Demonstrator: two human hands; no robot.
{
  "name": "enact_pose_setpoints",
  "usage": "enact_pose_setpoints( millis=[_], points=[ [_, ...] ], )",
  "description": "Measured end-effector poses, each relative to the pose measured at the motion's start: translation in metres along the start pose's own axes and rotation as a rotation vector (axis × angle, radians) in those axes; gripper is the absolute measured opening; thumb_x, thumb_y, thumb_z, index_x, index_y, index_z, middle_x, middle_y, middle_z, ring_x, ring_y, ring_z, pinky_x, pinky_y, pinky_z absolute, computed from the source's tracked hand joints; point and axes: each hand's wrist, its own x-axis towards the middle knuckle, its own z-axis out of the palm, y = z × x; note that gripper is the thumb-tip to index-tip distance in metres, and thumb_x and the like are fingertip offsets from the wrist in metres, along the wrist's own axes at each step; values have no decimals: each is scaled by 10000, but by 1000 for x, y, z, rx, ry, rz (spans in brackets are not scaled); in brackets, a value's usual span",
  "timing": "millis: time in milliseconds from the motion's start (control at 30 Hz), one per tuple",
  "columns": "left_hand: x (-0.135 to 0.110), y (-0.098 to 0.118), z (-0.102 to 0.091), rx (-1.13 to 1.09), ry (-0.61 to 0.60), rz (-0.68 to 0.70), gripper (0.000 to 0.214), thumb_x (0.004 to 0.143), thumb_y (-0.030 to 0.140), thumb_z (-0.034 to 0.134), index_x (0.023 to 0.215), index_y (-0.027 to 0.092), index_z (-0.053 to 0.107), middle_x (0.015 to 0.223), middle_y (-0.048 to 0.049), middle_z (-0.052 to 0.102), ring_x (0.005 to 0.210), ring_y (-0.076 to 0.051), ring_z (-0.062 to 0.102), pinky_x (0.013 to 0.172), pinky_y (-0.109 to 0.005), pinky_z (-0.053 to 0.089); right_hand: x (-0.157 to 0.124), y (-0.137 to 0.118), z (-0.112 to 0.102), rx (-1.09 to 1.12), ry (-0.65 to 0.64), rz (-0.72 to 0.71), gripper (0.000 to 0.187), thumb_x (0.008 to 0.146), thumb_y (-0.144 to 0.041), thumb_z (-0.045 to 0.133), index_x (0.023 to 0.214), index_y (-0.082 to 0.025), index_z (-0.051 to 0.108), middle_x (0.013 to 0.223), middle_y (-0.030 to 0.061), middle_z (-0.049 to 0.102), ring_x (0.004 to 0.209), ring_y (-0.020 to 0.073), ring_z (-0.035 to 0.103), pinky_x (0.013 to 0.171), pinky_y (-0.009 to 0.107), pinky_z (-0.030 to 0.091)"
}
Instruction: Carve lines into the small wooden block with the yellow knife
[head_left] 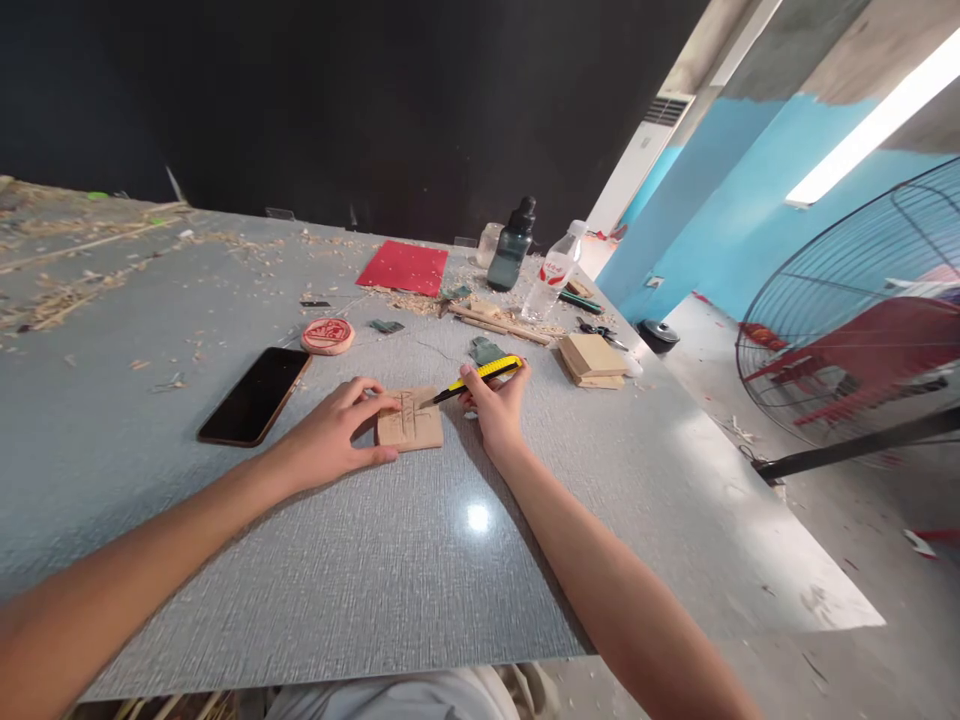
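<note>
A small square wooden block [417, 428] with carved lines lies flat on the grey table [360, 570]. My left hand [337, 432] presses on its left side, with fingers curled over the top edge and the thumb along the near edge. My right hand [496, 402] is closed round a yellow and black utility knife [480, 376]. The knife's tip points left and rests at the block's upper right part.
A black phone [255, 396] lies left of my left hand, with a round red carved disc [328, 336] behind it. Farther back are red paper [403, 268], a dark bottle [512, 246], a clear water bottle [553, 272], stacked wood pieces [592, 360] and shavings. A floor fan [862, 320] stands right.
</note>
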Motion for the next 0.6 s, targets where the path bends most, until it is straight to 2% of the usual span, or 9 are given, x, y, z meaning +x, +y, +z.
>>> enact_pose_setpoints(
  millis=[167, 267, 600],
  points=[
    [1, 0, 0, -14, 8, -14, 605, 887, 535, 760, 1396, 302, 531, 1428, -81, 506, 1337, -300, 547, 1156, -495, 452, 0, 2, 1, -5, 119, 0, 664, 790, -405, 833, 1160, -315, 289, 707, -137, 551, 434, 79, 501, 402, 185, 414],
    [0, 0, 2, -8, 20, -11, 615, 891, 532, 753, 1410, 300, 519, 1429, -83, 519, 1332, -299, 553, 1148, -490, 459, 1, 3, 1, -28, 163, -14, 627, 807, -401, 821, 1144, -315, 299, 718, -132, 543, 443, 76, 494, 402, 186, 421],
    [0, -3, 3, 17, 48, 28, 637, 888, 545, 760, 1421, 295, 515, 1449, -85, 545, 1320, -310, 556, 1137, -492, 453, 3, 5, -1, -32, 106, -20, 624, 816, -400, 809, 1141, -313, 284, 707, -136, 544, 432, 77, 481, 396, 190, 411]
  ],
)
